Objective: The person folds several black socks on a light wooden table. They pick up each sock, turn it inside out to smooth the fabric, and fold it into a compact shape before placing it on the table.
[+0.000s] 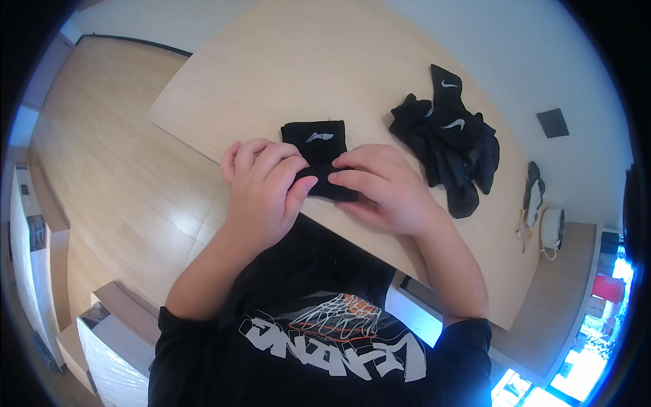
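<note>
A black sock (pixel 320 145) with a pale logo lies at the near edge of the wooden table, its cuff pointing away from me. The lower part is doubled over between my hands. My left hand (pixel 269 183) grips the fold from the left, thumb along its near side. From the right, my right hand (pixel 379 185) pinches the same fold, with two fingers on top and the thumb mostly hidden below. Off to the right is a loose pile of black socks (pixel 447 137), some with white Nike swooshes.
The light wood tabletop (pixel 305 61) meets a white wall at the far right. A white round object with a cord (pixel 552 228) and a dark-and-white item (pixel 533 196) are near the right edge. Wrapped boxes (pixel 114 346) stand on the floor at left.
</note>
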Motion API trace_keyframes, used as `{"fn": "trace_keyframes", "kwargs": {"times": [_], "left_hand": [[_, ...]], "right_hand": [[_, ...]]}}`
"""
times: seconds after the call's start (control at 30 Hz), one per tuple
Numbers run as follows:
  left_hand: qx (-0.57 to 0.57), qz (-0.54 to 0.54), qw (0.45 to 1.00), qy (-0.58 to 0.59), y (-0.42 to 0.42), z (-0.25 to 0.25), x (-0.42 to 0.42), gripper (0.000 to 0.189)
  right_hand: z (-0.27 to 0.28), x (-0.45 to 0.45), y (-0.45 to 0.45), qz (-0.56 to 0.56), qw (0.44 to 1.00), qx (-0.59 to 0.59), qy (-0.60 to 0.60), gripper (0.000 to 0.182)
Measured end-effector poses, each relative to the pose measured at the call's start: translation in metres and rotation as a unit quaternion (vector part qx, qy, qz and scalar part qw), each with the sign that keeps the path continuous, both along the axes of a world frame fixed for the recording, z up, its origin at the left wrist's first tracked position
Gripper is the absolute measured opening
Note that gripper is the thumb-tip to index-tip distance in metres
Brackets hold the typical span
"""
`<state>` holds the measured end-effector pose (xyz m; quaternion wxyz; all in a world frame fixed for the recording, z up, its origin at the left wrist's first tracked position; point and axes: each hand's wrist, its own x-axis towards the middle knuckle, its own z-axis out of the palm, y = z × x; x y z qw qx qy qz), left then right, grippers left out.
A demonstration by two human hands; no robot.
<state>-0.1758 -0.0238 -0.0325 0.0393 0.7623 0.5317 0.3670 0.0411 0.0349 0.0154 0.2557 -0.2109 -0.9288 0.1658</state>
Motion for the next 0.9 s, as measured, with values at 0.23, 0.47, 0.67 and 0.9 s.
{"fn": "trace_keyframes", "kwargs": {"times": [0.23,0.47,0.67,0.9], "left_hand": [[-0.014,-0.072,0.997,-0.006,-0.005,0.008,-0.009,0.037],[-0.014,-0.042,0.999,-0.022,-0.007,-0.003,-0.005,0.042],[-0.002,-0.011,0.998,-0.063,-0.008,0.001,-0.001,0.030],[-0.005,0.002,0.997,-0.078,-0.005,0.010,0.003,0.028]], "right_hand": [[-0.008,0.004,-0.002,-0.037,0.999,-0.025,0.024,0.035],[-0.005,-0.002,0.001,-0.068,0.996,-0.051,0.031,0.022],[-0.005,-0.010,-0.003,-0.146,0.973,-0.170,0.062,0.011],[-0.004,-0.022,-0.003,-0.218,0.959,-0.171,0.062,0.010]]}}
